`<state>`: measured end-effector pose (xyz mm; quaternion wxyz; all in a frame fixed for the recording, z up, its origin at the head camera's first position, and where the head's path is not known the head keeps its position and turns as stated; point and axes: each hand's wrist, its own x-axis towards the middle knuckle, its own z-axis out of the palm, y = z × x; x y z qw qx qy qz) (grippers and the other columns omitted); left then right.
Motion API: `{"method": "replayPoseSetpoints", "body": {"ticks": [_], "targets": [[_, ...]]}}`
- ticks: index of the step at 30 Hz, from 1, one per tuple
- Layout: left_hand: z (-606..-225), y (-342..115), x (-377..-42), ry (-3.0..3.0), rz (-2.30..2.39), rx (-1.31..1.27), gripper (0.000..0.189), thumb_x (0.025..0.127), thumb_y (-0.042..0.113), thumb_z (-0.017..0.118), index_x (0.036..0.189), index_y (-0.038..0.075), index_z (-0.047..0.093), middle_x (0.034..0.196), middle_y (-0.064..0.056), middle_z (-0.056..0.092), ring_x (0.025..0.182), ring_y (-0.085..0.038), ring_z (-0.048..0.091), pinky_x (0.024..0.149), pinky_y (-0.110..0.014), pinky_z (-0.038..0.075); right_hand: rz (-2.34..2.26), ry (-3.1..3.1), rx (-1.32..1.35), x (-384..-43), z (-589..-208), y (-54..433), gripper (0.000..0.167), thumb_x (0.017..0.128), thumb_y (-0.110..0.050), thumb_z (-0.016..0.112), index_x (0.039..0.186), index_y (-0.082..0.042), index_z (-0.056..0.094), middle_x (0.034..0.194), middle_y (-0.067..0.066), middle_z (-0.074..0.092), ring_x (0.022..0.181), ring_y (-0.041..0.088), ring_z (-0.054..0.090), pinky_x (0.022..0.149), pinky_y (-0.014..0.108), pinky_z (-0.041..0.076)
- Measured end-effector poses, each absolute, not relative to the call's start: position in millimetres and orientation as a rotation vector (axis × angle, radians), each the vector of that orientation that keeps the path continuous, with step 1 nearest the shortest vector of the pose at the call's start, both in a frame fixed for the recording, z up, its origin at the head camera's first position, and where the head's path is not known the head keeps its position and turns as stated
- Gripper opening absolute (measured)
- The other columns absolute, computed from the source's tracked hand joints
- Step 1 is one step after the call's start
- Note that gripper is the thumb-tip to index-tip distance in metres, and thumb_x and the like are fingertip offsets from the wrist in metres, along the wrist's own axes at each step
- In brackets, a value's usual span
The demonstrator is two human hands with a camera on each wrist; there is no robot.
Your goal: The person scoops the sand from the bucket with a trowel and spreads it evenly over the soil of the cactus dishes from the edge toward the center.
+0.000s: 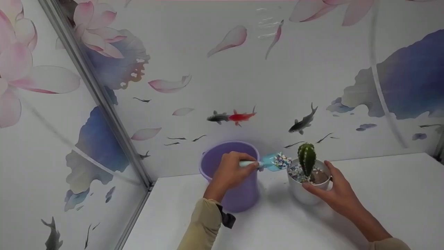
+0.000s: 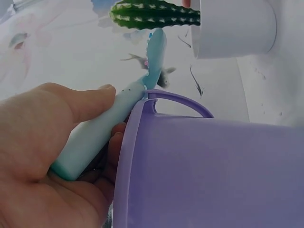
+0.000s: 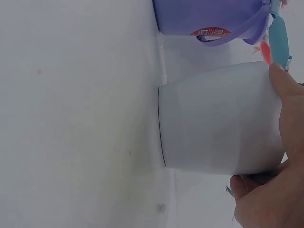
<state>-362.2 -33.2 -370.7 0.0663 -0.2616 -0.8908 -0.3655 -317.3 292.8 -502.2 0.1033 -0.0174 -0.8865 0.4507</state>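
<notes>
While left hand (image 1: 230, 171) grips scoop (image 1: 267, 162), scoop's long axis runs rightward, blade just beside pot (image 1: 304, 193); right hand (image 1: 341, 195) clasps pot.

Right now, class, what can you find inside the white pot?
A green cactus stands in the white pot, with multicoloured pebbles at its base and a bare brownish patch beside them. What lies beneath that surface, including any roots, is hidden.

Dim, grey light mutes the head view; glare streaks the wall (image 1: 277, 76), soft shadows pool beside the pot (image 1: 305, 193).
</notes>
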Motion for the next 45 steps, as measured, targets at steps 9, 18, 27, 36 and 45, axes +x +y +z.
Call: {"method": "replayPoseSetpoints", "body": {"ticks": [9,18,27,36,45], "targets": [[-370.5,-26.5,-363.4,-2.701,-1.092,-0.786,0.014,0.102,0.025,0.078,0.11,0.017,0.087,0.104,0.008,0.082,0.093,-0.004,0.069,0.087,-0.029,0.062,1.338,-2.591,-0.025,-316.6,-503.7,293.6,0.132,0.091,-0.067,0.079,0.172,0.002,0.002,0.175,0.037,0.016,0.156,0.061,0.029,0.12,0.078,0.033],[-370.4,-24.0,-363.2,-2.719,-1.102,-0.767,0.013,0.103,0.025,0.078,0.11,0.02,0.087,0.101,0.012,0.082,0.095,-0.004,0.07,0.093,-0.033,0.062,1.347,-2.574,-0.008,-316.3,-504.0,295.0,0.131,0.091,-0.067,0.079,0.172,0.001,0.002,0.175,0.037,0.016,0.155,0.062,0.03,0.119,0.078,0.034],[-370.0,-24.0,-358.9,-2.674,-1.103,-0.788,0.013,0.102,0.027,0.078,0.109,0.021,0.087,0.103,0.013,0.081,0.099,-0.004,0.069,0.092,-0.032,0.061,1.329,-2.547,-0.014,-315.4,-506.4,293.9,0.129,0.091,-0.067,0.079,0.172,0.001,0.005,0.173,0.036,0.021,0.155,0.06,0.032,0.119,0.077,0.035],[-369.1,-24.4,-354.8,-2.68,-1.099,-0.807,0.014,0.102,0.028,0.078,0.11,0.019,0.087,0.103,0.011,0.082,0.1,-0.004,0.071,0.092,-0.032,0.062,1.349,-2.552,-0.001,-314.5,-506.5,296.6,0.13,0.09,-0.065,0.081,0.173,0.0,0.004,0.174,0.036,0.02,0.153,0.061,0.034,0.117,0.077,0.038],[-368.4,-20.6,-349.6,-2.718,-1.054,-0.81,0.016,0.103,0.029,0.077,0.111,0.018,0.087,0.108,0.008,0.082,0.104,-0.007,0.071,0.095,-0.034,0.062,1.455,-2.539,0.101,-311.7,-508.5,306.2,0.13,0.09,-0.051,0.087,0.174,-0.004,0.0,0.177,0.032,0.016,0.157,0.062,0.027,0.12,0.078,0.031]]}}
